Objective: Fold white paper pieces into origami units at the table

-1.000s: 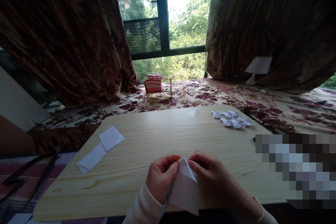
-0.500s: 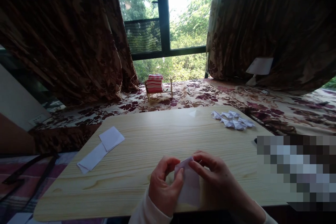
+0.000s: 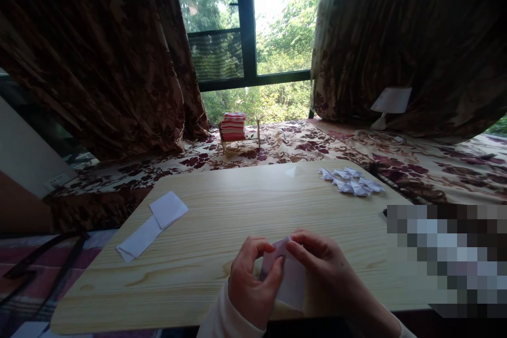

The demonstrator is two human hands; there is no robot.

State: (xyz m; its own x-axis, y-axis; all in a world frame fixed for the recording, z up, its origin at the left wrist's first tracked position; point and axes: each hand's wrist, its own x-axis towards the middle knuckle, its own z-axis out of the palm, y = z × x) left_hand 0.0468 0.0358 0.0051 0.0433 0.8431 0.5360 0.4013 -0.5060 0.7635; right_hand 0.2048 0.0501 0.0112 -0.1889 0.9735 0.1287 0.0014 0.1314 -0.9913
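Between my two hands a sheet of white paper [image 3: 291, 282] is held up near the table's front edge, its top corner folded. My left hand [image 3: 255, 277] pinches its left side, the thumb lying across the paper's face. At the upper right, my right hand [image 3: 322, 259] grips the top corner between thumb and fingers. Part of the paper is hidden behind the fingers. Several folded white paper pieces [image 3: 352, 182] lie grouped at the table's far right. White paper sheets [image 3: 168, 208] lie overlapping on the left.
The pale wooden table [image 3: 222, 206] has rounded corners. Beyond it, a small stand with red-and-white striped cloths [image 3: 233, 127] sits on a floral cover before the window. A white lamp [image 3: 391, 101] stands at the back right. A blurred-out patch [image 3: 451, 259] covers the right side.
My left hand has shifted slightly right, its thumb sliding further across the paper. The paper has turned a little. My right hand has hardly moved.
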